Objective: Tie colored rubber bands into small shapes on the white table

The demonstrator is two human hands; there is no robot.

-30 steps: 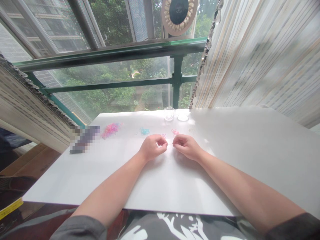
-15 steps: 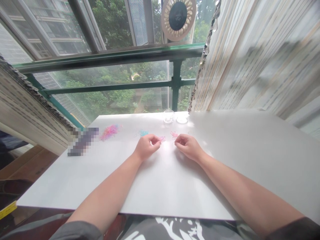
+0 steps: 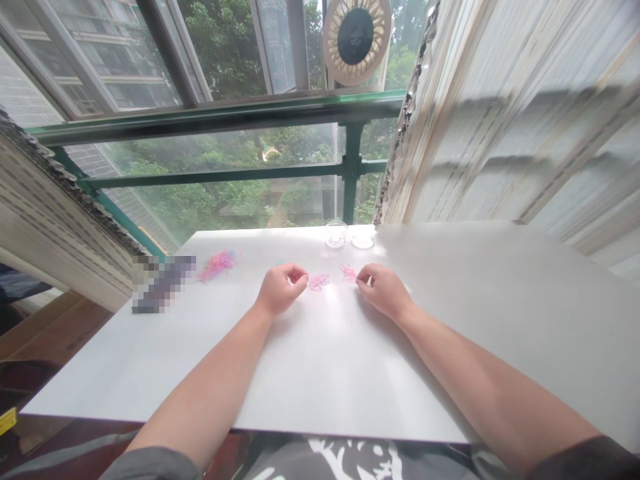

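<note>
My left hand (image 3: 279, 288) rests on the white table (image 3: 320, 360) with its fingers curled in; what they hold is too small to see. My right hand (image 3: 381, 289) lies a hand's width to the right, thumb and forefinger pinched beside a small pink pile of rubber bands (image 3: 349, 271). Between the hands lies another little pile of pale pink bands (image 3: 319, 281). A bigger heap of pink bands (image 3: 217, 263) sits further left.
A small clear jar (image 3: 336, 234) and its lid (image 3: 363, 241) stand at the table's far edge. A blurred dark object (image 3: 161, 284) lies at the left. Striped curtains hang on both sides, and a green railing with glass is behind the table.
My hands have drawn apart from each other: they were almost touching a second ago. The pale pink bands now show between them. The view has tilted slightly.
</note>
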